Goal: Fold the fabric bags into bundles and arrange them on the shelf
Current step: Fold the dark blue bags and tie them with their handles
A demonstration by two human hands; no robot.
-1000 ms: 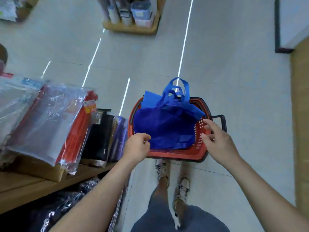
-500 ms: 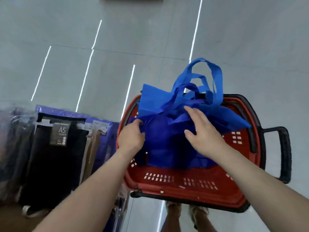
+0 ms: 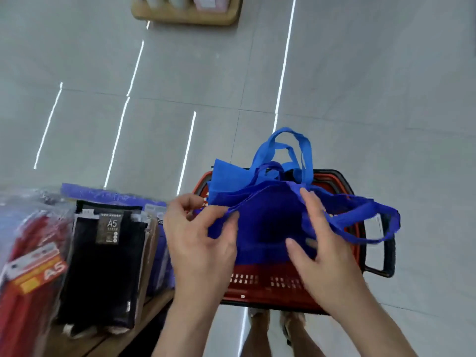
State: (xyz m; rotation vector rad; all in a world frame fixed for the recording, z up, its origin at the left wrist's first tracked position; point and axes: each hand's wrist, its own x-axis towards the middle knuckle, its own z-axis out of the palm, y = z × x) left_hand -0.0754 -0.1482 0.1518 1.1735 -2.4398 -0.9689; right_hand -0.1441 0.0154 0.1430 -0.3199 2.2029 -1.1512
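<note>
A dark blue fabric bag (image 3: pixel 268 222) is lifted above a red plastic basket (image 3: pixel 270 287) on the floor. My left hand (image 3: pixel 198 243) pinches the bag's left top edge between thumb and fingers. My right hand (image 3: pixel 322 243) grips the bag's right side, thumb on the front. One of its handles (image 3: pixel 373 222) loops out to the right. Lighter blue bags (image 3: pixel 231 173) with upright handles (image 3: pixel 296 150) lie behind it in the basket.
A wooden shelf (image 3: pixel 108 341) at lower left carries black A5 packs (image 3: pixel 103 258), red packs (image 3: pixel 28 284) in plastic and purple ones (image 3: pixel 113 197). A wooden stand (image 3: pixel 185 14) sits far across the grey tiled floor. My feet (image 3: pixel 273 325) show below the basket.
Both hands went from the basket rim onto the dark blue bag, took hold of it and raised it, pulling its top edge apart. The view tilted down toward the basket.
</note>
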